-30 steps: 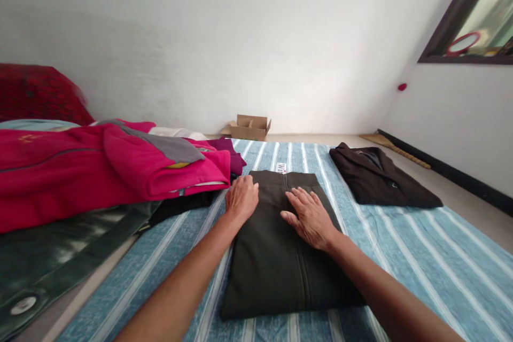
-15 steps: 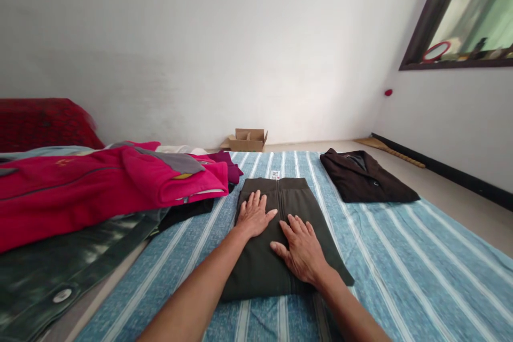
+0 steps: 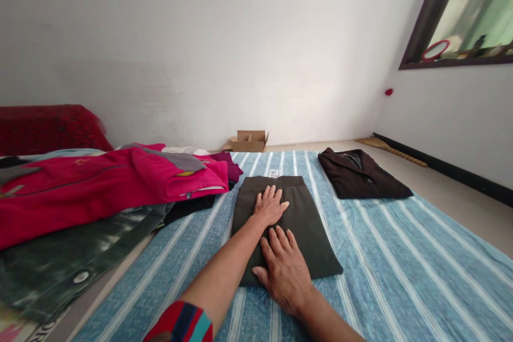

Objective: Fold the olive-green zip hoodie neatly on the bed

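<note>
A dark olive-green jacket, folded to a flat block with its zip line down the middle and a white tag at the collar end, lies on the blue striped sheet. My left hand rests flat on its upper middle, fingers stretched out. Lower down and nearer to me, my right hand lies with spread fingers over the front part of the jacket. Neither hand grips anything. Part of the zip is hidden under my hands.
To the left lies a heap with a pink jacket over a dark green garment. A folded dark brown garment sits at the right. Against the wall stands an open cardboard box. A red covered object is at far left.
My left hand has slid right, toward the jacket's zip line. My right hand has come left and nearer to me. The jacket's near edge lies flatter, without the strip hanging below.
</note>
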The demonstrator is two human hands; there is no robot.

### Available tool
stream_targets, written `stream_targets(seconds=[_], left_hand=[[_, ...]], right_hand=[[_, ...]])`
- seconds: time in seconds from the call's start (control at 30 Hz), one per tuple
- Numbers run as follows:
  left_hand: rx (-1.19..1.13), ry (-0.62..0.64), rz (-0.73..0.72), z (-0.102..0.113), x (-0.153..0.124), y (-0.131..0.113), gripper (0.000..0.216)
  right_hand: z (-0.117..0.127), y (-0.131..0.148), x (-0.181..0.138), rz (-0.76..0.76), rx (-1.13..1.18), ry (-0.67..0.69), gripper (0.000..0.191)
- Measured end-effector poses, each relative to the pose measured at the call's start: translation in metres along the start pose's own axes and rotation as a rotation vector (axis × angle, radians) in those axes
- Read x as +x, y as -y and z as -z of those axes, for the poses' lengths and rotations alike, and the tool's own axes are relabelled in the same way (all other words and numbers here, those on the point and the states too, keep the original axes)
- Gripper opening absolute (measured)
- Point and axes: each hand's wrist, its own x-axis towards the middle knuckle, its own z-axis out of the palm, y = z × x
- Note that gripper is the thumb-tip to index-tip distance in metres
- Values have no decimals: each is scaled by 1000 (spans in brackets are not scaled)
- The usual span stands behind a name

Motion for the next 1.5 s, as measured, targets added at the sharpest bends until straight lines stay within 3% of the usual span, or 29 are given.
stream_targets(seconds=[0.47, 1.03, 1.5], left_hand=[[3, -79, -10, -19, 6, 4, 64], [-4, -36, 14, -13, -1, -2, 63], [24, -66, 4, -18, 3, 2, 62]], right_hand=[[-9, 5, -1, -2, -27, 7, 63], [-8, 4, -7, 54, -97, -23, 54], [0, 5, -9, 55, -35, 7, 60]])
